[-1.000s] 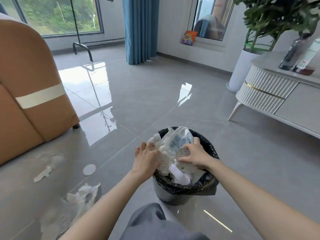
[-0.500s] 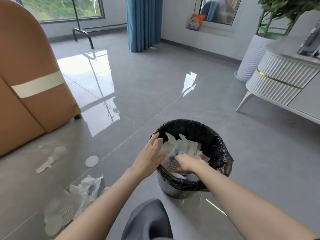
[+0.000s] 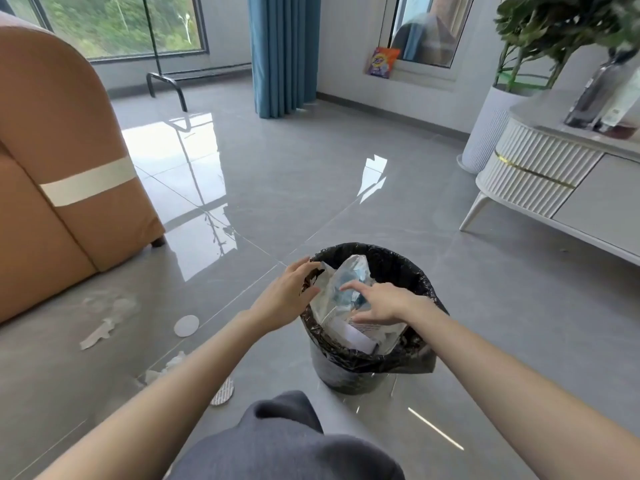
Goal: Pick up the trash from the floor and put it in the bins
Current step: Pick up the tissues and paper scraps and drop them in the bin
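Small round bin with black plastic liner (image 3: pixel 367 358) stands on the grey tile floor (image 3: pixel 277 185), stuffed to the rim with clear crinkled plastic wrappers (image 3: pixel 346 282).

Right hand (image 3: pixel 381 304): fingers spread flat over the wrappers, pinching nothing. Left hand (image 3: pixel 287 299): loosely spread at the liner's rim, holding nothing.

Judged partly done. Left on the floor: white round disc (image 3: pixel 186 325), torn white scrap (image 3: pixel 98 332), crumpled tissue (image 3: pixel 166 368), patterned round pad (image 3: pixel 223 393).

Orange-and-purple packet (image 3: pixel 382 62) on the sill: print too blurred to read. Wrapper print likewise.
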